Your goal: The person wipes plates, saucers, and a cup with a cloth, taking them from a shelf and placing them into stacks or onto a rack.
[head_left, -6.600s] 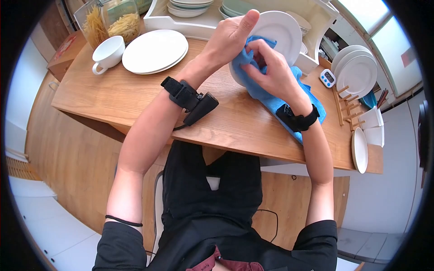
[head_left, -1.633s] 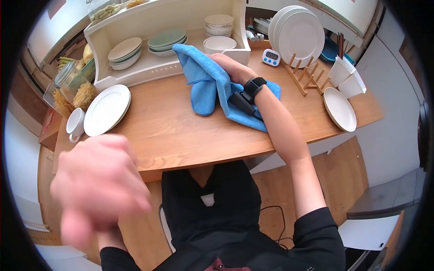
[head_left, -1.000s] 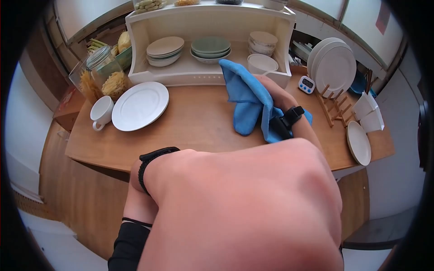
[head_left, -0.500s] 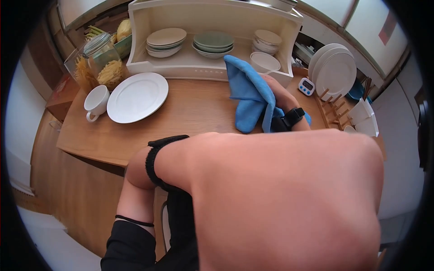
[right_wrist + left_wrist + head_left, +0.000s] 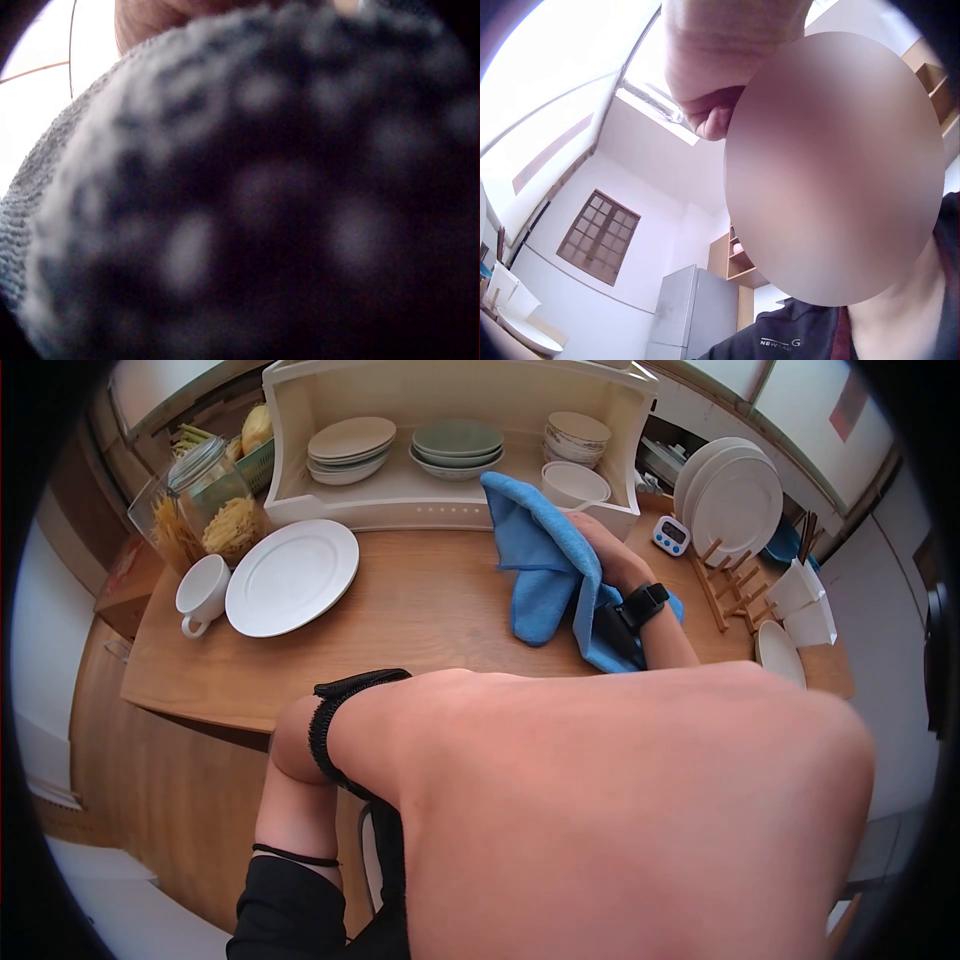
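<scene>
My left hand [image 5: 630, 800] is raised close to the head camera, its back filling the lower right of the head view. In the left wrist view, that hand [image 5: 727, 60] is beside the blurred head, with one bent finger showing and the others hidden. My right hand [image 5: 608, 550] grips a blue cloth [image 5: 540, 550], which drapes over the fingers and hangs to the tabletop. Blurred cloth fabric [image 5: 247, 195] fills most of the right wrist view. White plates [image 5: 292, 578] lie stacked at the table's left, beside a white cup [image 5: 203, 590].
A white shelf [image 5: 400, 515] with bowl stacks stands at the back of the wooden table [image 5: 420, 600]. To the right are a timer [image 5: 671, 536], upright plates [image 5: 738, 500], a wooden rack [image 5: 735, 590] and a dish [image 5: 780, 652]. Pasta jars [image 5: 232, 525] stand back left.
The white plate held in the cloth earlier now lies on the left stack. My left hand has risen from over the table's left to the head. The right hand keeps the cloth.
</scene>
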